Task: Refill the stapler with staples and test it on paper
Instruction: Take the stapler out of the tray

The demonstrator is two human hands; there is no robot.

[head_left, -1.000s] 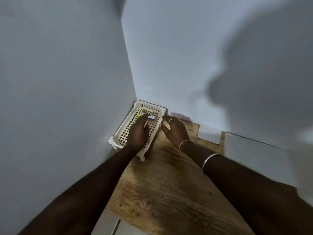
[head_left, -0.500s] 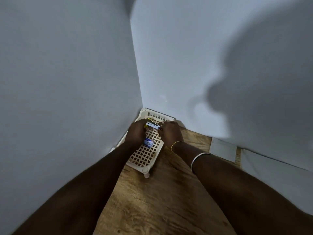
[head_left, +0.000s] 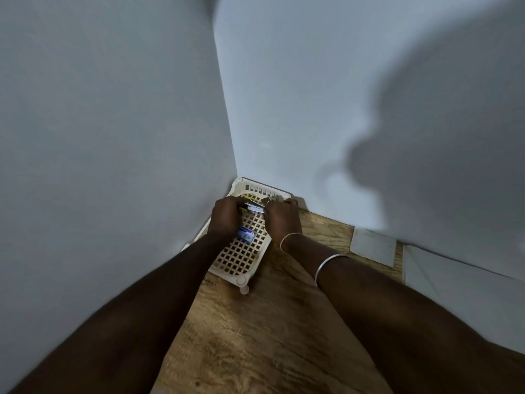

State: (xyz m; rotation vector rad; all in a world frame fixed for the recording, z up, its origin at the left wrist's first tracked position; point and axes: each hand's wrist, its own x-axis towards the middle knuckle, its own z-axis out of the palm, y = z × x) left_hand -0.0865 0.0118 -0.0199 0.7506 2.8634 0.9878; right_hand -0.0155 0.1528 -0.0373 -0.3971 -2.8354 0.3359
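In the far corner of a wooden desk (head_left: 255, 336), both hands reached into a cream basket (head_left: 241, 260): the left hand (head_left: 225, 217) and right hand (head_left: 281, 218) together gripped a small metal-and-yellow object, probably the stapler (head_left: 254, 208), over the basket's far end. A small blue box (head_left: 246, 234), likely staples, lay on the mesh just near of the left hand. The stapler looked light, rigid and smooth, best held along its sides; loose staple strips would probably be brittle and snap if pinched.
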